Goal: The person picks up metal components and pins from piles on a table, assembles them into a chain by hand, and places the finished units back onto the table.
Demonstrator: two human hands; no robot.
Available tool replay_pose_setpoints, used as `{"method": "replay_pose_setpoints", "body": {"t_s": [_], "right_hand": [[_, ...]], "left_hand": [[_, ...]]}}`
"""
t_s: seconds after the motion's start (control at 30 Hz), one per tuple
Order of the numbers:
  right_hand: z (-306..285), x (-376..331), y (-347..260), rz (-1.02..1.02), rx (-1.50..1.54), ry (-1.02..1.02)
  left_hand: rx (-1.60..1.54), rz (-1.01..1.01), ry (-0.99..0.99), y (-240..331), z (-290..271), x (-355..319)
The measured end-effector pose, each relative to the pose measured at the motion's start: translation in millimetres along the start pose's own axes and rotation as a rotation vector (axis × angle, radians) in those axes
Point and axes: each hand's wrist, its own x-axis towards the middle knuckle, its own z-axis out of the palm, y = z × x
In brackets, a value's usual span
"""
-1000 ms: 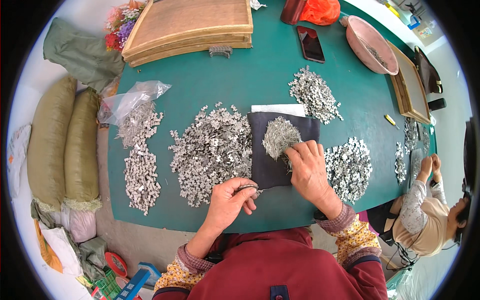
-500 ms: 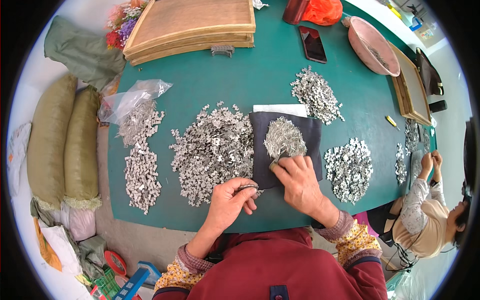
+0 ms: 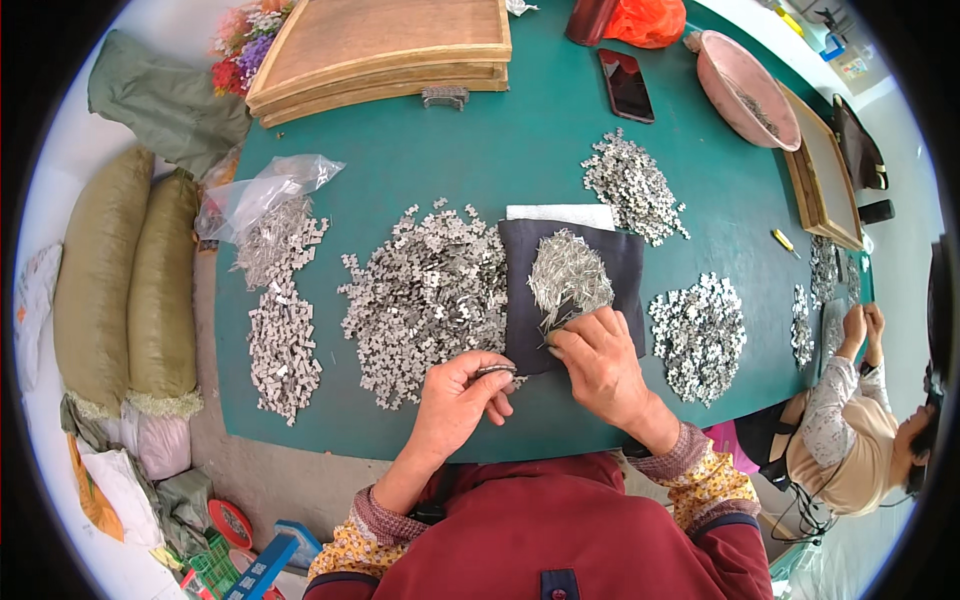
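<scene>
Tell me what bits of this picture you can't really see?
- Head view: the small metal piece in the left hand is mostly covered by its fingers.
- The thin pins on the dark cloth are too small to tell apart; the right hand covers some.
- The pink bowl's contents are too small to identify.

The left grip (image 3: 462, 395) pinches a clip (image 3: 494, 371) over the counter (image 3: 420, 160). Just right of it lies a cloth (image 3: 610, 262) bearing pins (image 3: 566, 272), with the right grip (image 3: 597, 356) at their near edge. Behind the left grip spreads the big pile (image 3: 425, 295); further piles lie far left (image 3: 280, 335) and right (image 3: 698, 335).
</scene>
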Motion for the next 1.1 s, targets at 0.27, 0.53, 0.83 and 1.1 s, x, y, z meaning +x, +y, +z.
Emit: {"method": "replay_pose_setpoints", "body": {"t_s": [0.27, 0.53, 0.83, 1.1], "right_hand": [[5.7, 10.9, 0.6, -0.140, -0.103, -0.124], [6.9, 8.8, 0.7, -0.075, -0.064, -0.094], [-7.4, 4.4, -8.2, 0.643, 0.820, -0.046], [-1.9, -5.1, -16.1, 0.733, 1.271, -0.072]], "left_hand": [[-0.008, -0.005, 0.001, -0.1, -2.0, -0.4], [-0.019, -0.008, -0.005, -0.6, -1.3, 0.5], [0.008, -0.018, -0.052, 4.9, 12.2, 2.2], [0.099, -0.019, -0.098, 8.0, 22.6, 0.4]]}}
